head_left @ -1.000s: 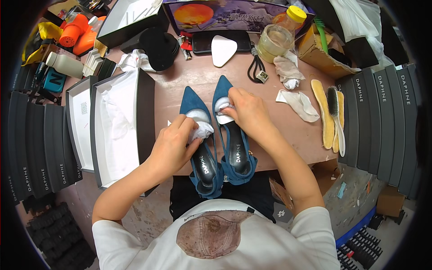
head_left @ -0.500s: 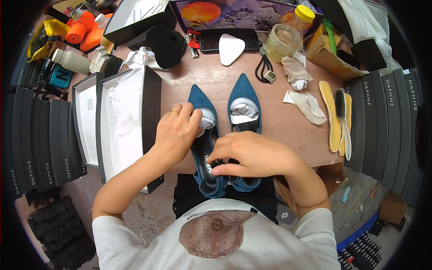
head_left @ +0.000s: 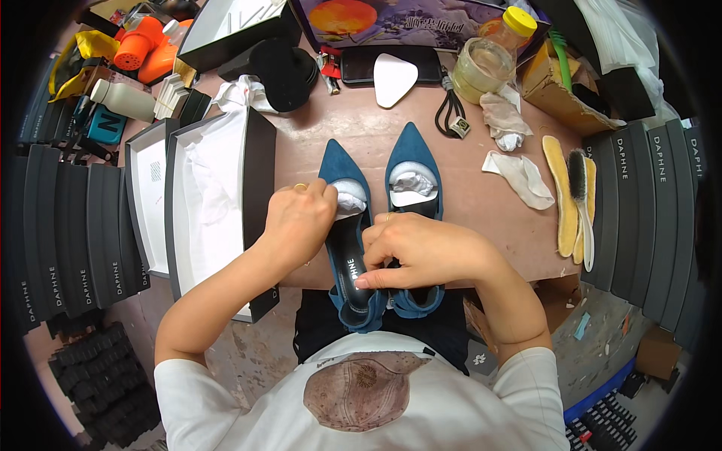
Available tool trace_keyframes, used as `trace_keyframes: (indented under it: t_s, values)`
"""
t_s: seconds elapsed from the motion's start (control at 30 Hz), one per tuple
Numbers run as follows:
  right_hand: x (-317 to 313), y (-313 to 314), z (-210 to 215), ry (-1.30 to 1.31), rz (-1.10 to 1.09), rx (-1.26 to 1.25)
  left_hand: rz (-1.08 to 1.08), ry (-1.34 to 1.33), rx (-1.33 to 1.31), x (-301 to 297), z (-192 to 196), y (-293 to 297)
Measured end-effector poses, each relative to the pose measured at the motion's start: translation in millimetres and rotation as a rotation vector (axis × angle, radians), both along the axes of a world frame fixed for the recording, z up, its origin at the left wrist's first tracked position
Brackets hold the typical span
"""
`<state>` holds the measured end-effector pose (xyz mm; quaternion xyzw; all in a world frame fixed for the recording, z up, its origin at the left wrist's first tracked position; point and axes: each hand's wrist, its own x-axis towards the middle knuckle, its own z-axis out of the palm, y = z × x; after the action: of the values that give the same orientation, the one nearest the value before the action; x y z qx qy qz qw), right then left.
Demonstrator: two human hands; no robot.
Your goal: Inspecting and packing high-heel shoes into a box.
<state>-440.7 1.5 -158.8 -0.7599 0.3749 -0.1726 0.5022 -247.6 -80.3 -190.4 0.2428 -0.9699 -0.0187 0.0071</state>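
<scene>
While two pointed, dark-blue suede shoes lay side by side at the near edge of the desk (head_left: 466, 203), toes pointing away, white paper stuffing (head_left: 350, 197) was seen packed into each toe. The left shoe (head_left: 347, 225) was steadied by the left hand (head_left: 301, 222), whose fingers were closed around its opening and pressed on the stuffing. The right hand (head_left: 421, 252) was laid across both heels, its fingers curled shut over the rim of the right shoe (head_left: 412, 161). The pinkish-brown desk top was crowded.

At far left, dark flat cartons (head_left: 68, 233) were stacked on edge. Beside them an open black shoebox (head_left: 218, 195) lined with white tissue was set, its lid (head_left: 147, 195) alongside. At far right, tan insoles (head_left: 560, 195) and a brush (head_left: 580, 188) were placed before another row of dark cartons (head_left: 639, 210). Below, a bare concrete floor (head_left: 256, 353) was visible.
</scene>
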Motion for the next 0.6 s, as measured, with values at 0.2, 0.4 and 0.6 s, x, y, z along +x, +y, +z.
trace_keyframes:
  t_s: [0.2,0.4,0.6]
  values:
    - [-2.2,0.2,-1.6,0.001,-0.022,-0.003,0.125,0.189,0.193,-18.9,8.8,-7.5]
    - [-2.4,-3.6,-2.2,0.020,-0.015,-0.022,0.124,0.056,0.256,-31.3,2.2,-23.6]
    - [-1.9,14.7,-6.5,-0.326,-0.481,0.004,0.160,0.021,0.271,-25.4,16.1,-20.9]
